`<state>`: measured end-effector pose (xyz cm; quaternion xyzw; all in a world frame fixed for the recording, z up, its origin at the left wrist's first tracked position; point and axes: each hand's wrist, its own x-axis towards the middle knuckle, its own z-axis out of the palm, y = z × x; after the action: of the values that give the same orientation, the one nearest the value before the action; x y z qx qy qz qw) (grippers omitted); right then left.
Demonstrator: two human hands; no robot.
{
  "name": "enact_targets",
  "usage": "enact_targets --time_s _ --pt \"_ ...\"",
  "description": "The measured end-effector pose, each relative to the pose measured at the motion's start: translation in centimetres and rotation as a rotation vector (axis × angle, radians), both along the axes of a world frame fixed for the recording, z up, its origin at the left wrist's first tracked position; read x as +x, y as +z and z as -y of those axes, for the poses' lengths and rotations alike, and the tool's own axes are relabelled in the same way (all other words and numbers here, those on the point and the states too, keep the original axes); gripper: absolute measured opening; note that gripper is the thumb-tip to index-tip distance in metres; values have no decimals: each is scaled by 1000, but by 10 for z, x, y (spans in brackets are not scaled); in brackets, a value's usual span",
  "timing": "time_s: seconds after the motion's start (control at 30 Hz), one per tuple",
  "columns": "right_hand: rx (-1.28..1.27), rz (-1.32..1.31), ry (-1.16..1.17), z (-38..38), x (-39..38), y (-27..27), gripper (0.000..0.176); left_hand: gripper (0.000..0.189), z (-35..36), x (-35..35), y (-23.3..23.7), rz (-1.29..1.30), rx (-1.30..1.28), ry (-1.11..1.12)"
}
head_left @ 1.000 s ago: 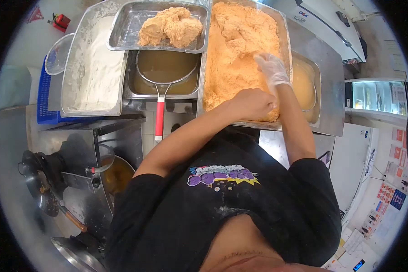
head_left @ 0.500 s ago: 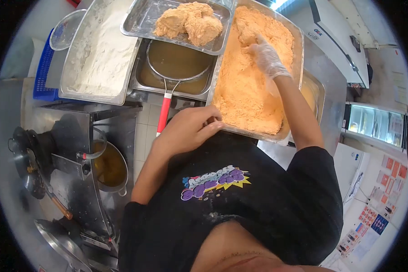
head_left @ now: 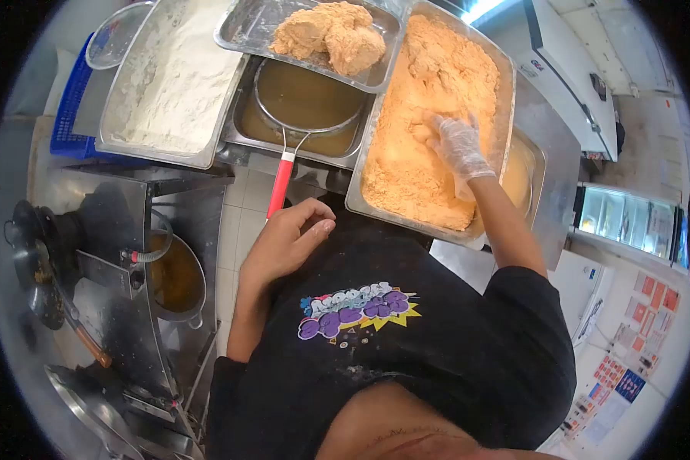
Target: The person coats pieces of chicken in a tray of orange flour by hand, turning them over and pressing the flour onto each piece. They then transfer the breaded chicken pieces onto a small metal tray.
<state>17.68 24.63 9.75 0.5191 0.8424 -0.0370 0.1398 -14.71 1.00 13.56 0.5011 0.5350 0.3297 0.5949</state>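
My right hand (head_left: 458,149), in a clear plastic glove, presses into orange breading flour (head_left: 414,180) in a deep metal tray (head_left: 507,130). Its fingers are spread and partly sunk, touching a lump of the flour. What lies beneath them is hidden. My bare left hand (head_left: 287,236) hovers by my waist, left of that tray, with nothing in its loosely curved fingers and the thumb apart. Just above it is the red handle (head_left: 280,188) of a strainer (head_left: 310,126), which rests over a pan of cloudy liquid (head_left: 253,126).
A smaller metal tray (head_left: 241,31) at the top holds several breaded pieces (head_left: 333,38). White flour (head_left: 180,84) fills a tray on the left, beside a blue basket (head_left: 70,126). Lower left stand a pot of brown liquid (head_left: 178,280) and a black wok (head_left: 38,268).
My right hand has moved down toward me within the breading flour. My left hand has come off the tray's near edge and drawn back to the left. The view has shifted slightly.
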Motion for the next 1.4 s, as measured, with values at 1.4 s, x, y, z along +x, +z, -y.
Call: enact_targets --time_s 1.4 --pt "20 -380 -516 -181 -30 42 40 21 47 -23 15 -5 2 253"
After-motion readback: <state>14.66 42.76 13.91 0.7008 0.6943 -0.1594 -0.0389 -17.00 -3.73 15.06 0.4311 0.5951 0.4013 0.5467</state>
